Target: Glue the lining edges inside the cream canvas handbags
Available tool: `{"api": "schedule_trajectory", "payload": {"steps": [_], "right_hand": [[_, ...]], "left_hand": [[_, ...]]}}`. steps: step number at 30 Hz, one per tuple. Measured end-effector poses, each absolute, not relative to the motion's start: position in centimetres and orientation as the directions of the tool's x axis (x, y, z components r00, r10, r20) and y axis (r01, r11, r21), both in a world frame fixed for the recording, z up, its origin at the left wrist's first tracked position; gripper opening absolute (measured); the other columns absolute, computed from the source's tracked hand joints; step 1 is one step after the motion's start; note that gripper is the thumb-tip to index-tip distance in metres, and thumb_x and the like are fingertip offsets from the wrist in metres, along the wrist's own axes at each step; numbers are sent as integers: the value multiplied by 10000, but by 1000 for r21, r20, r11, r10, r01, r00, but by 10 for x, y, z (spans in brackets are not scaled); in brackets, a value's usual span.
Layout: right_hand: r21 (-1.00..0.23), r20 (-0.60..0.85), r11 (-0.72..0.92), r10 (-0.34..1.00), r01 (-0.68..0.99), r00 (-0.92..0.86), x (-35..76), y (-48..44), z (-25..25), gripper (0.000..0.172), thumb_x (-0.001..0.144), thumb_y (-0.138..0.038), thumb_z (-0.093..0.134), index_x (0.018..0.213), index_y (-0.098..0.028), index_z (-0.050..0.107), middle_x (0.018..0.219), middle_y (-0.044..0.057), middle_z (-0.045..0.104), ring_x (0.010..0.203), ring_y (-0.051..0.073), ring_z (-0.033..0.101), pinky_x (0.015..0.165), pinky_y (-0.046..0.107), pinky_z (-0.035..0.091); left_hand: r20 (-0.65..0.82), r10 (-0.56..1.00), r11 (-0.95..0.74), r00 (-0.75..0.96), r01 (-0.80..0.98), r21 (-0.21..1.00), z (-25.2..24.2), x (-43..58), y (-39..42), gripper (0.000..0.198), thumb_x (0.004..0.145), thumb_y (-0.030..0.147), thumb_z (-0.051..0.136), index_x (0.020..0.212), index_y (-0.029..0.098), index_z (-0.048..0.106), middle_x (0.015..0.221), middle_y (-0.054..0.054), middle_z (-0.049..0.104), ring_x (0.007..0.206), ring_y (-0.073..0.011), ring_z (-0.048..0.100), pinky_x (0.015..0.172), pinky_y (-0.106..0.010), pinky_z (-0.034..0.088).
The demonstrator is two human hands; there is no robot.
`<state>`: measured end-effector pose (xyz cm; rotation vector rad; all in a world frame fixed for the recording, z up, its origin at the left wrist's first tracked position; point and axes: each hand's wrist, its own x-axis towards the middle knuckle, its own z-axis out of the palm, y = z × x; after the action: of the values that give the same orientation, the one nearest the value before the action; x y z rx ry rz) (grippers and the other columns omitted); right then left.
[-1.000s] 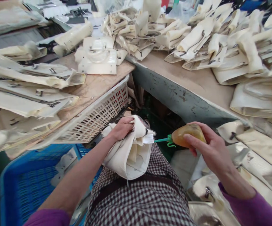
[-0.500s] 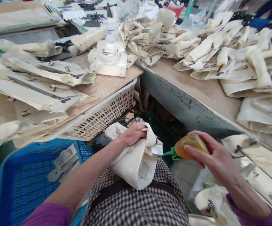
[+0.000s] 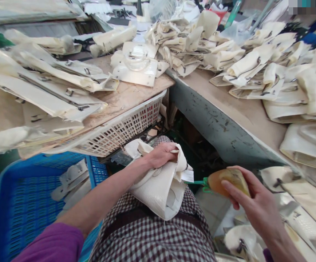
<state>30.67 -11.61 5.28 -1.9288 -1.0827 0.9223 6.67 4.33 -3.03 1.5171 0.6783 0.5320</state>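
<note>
Above my lap, my left hand (image 3: 163, 155) grips a cream bag piece (image 3: 158, 193) by its upper edge. The piece is curled over, its open end turned down and towards the right. A small white label (image 3: 187, 176) sticks out from its right side. In my right hand (image 3: 252, 194) is a squeeze bottle (image 3: 226, 181) of amber liquid, held on its side. Its thin green nozzle (image 3: 197, 182) points left, with the tip close to the label; whether they touch I cannot tell.
Cream bag pieces (image 3: 62, 83) cover the left table, and more are heaped on the right table (image 3: 215, 94). A white basket (image 3: 125, 125) sits under the left table's edge. A blue crate (image 3: 16, 203) stands at lower left. More pieces (image 3: 300, 214) lie at lower right.
The view has shifted slightly. My right hand and the bottle appear a little lower and further right, the nozzle still near the label. My left hand keeps its hold on the bag piece.
</note>
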Motion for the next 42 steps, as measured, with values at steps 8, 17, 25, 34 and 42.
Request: {"api": "schedule_trajectory", "payload": {"steps": [8, 17, 25, 34, 42], "right_hand": [[-848, -281, -409, 886, 336, 368, 305, -128, 53, 539, 775, -569, 819, 1176, -244, 663, 724, -16, 647, 496, 168, 498, 417, 252, 445], [-839, -349, -471, 851, 273, 393, 299, -149, 51, 534, 788, -584, 811, 1168, -243, 653, 679, -26, 632, 465, 155, 491, 429, 243, 449], [-843, -375, -482, 845, 239, 382, 298, -153, 49, 526, 778, -568, 828, 1167, -253, 663, 782, -12, 668, 462, 141, 495, 416, 237, 454], [-881, -432, -473, 816, 13, 384, 300, -161, 38, 544, 763, -524, 867, 1171, -220, 673, 840, 20, 670, 488, 124, 465, 383, 207, 400], [-859, -315, -461, 818, 222, 482, 297, -156, 40, 549, 793, -576, 808, 1171, -210, 652, 773, 7, 681, 465, 134, 493, 436, 230, 461]], "left_hand": [[-51, 701, -45, 711, 116, 992, -29, 67, 43, 132, 797, 179, 625, 747, 127, 735, 871, -44, 665, 861, -192, 618, 808, -291, 479], [-28, 711, -88, 702, 128, 988, -27, 70, 42, 135, 795, 195, 606, 729, 135, 708, 856, -34, 640, 846, -191, 598, 790, -298, 451], [4, 725, -151, 689, 154, 976, -30, 69, 42, 140, 824, 179, 603, 743, 142, 712, 849, -24, 644, 858, -184, 590, 826, -295, 443], [29, 741, -204, 671, 183, 962, -29, 69, 40, 132, 850, 137, 621, 775, 145, 730, 871, -20, 660, 866, -176, 608, 825, -286, 459], [74, 738, -264, 671, 185, 947, -28, 67, 40, 137, 856, 128, 622, 769, 145, 726, 851, -14, 652, 848, -169, 606, 824, -282, 454]]}}
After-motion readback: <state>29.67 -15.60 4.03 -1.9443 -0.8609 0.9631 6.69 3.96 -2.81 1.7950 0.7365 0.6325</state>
